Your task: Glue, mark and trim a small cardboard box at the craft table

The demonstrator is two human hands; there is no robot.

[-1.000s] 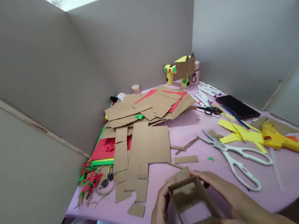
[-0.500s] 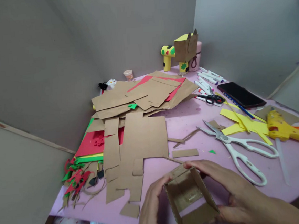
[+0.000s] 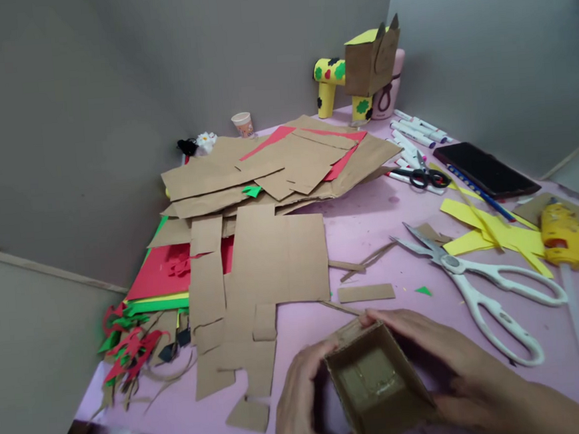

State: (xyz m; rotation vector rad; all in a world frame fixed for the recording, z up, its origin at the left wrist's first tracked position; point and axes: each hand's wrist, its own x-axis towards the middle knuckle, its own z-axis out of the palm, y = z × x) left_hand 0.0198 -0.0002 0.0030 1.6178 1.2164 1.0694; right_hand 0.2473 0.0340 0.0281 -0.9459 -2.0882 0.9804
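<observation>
A small open-topped cardboard box (image 3: 384,397) is held between both hands at the bottom of the view, its opening facing me. My left hand (image 3: 301,400) wraps its left side, and my right hand (image 3: 447,372) grips the right side with fingers over the far edge. Shiny dried-looking glue marks show on the inner bottom. Just beyond my hands lie a cut cardboard strip (image 3: 366,293) and a large cut cardboard sheet (image 3: 283,257). White-handled scissors (image 3: 475,282) rest open to the right of my right hand.
A yellow glue gun (image 3: 572,238) with a glue stick lies far right, near yellow paper strips (image 3: 491,228) and a phone (image 3: 486,168). Markers (image 3: 416,132) and black scissors (image 3: 429,178) lie behind. Red and green scraps (image 3: 134,353) are at left. A cardboard animal figure (image 3: 368,64) stands at the back.
The box has tilted in my hands, so its inner bottom now shows whole where a pink gap showed before. The camera view has shifted slightly.
</observation>
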